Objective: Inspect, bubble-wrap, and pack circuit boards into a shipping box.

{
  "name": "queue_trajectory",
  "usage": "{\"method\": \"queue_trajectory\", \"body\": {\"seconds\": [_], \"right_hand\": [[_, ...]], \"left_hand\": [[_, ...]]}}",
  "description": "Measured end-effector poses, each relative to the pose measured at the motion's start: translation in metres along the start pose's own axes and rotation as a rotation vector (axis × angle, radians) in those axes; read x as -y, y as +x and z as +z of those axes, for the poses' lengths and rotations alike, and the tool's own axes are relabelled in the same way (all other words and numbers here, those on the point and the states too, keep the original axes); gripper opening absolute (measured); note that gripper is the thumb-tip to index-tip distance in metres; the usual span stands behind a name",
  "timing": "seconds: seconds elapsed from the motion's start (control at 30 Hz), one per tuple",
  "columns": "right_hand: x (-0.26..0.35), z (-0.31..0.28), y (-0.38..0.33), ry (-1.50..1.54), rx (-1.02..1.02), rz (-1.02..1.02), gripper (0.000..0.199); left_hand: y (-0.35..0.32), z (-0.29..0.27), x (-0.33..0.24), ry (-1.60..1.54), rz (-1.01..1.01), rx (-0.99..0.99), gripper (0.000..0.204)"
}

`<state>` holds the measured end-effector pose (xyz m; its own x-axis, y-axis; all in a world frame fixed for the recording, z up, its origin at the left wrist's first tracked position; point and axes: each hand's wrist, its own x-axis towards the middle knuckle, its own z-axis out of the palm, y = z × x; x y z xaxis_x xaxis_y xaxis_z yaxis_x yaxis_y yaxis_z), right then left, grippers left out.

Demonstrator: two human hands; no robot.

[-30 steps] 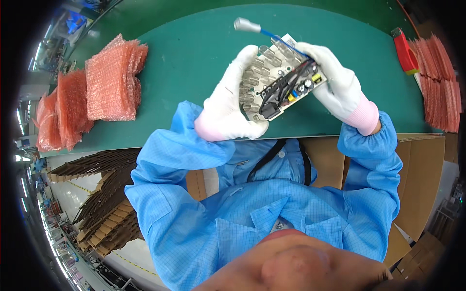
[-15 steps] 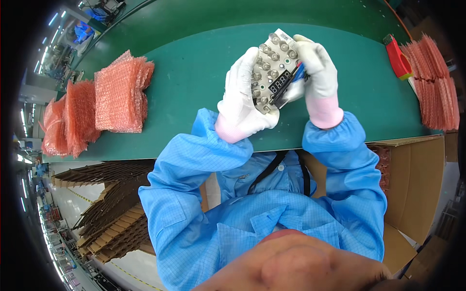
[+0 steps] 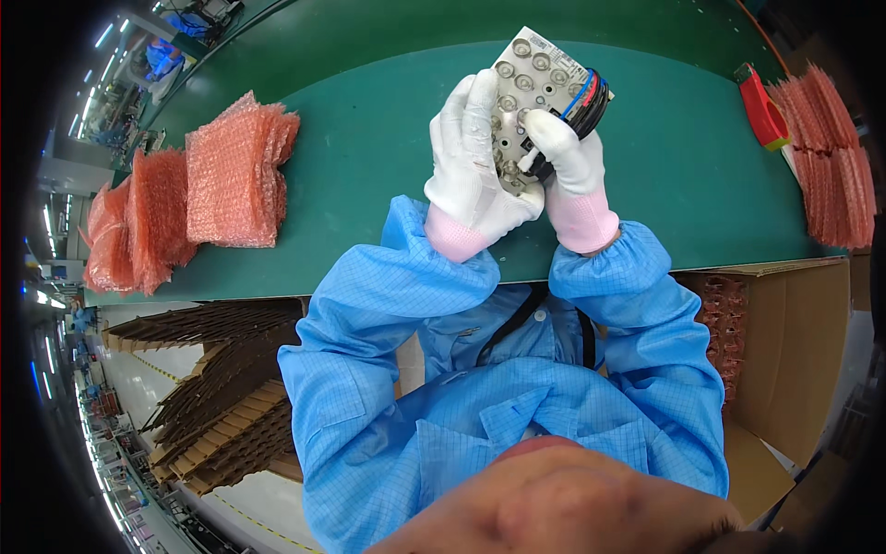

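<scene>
Both gloved hands hold a module (image 3: 540, 88) up over the green surface (image 3: 369, 138), at about 12 o'clock from the person's chest. The left hand (image 3: 475, 162) is clamped on its left edge, fingers lying across the pale, studded metal face; the right hand (image 3: 570, 171) grips the lower right side, beside the dark part with red and blue wires (image 3: 591, 92) at 2 o'clock. It looks stiff, fairly heavy and delicate around the wires, so the metal edges seem the safest hold. Pink bubble bags (image 3: 235, 171) lie at 9 o'clock, a red tool (image 3: 761, 111) at 3 o'clock.
</scene>
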<state>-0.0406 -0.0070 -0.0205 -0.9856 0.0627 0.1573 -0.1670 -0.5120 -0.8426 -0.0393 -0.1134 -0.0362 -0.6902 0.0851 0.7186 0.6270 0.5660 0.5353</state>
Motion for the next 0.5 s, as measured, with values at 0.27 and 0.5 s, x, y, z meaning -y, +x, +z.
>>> {"method": "queue_trajectory", "body": {"seconds": [0.27, 0.5], "right_hand": [[0.016, -0.042, 0.019, -0.153, 0.019, -0.059, 0.029], [0.036, -0.048, 0.031, -0.391, 0.249, 0.306, 0.038]], "left_hand": [[0.005, -0.026, 0.025, -0.372, -0.153, 0.292, 0.112], [0.017, -0.041, 0.055, -0.645, -0.417, 0.745, 0.115]]}}
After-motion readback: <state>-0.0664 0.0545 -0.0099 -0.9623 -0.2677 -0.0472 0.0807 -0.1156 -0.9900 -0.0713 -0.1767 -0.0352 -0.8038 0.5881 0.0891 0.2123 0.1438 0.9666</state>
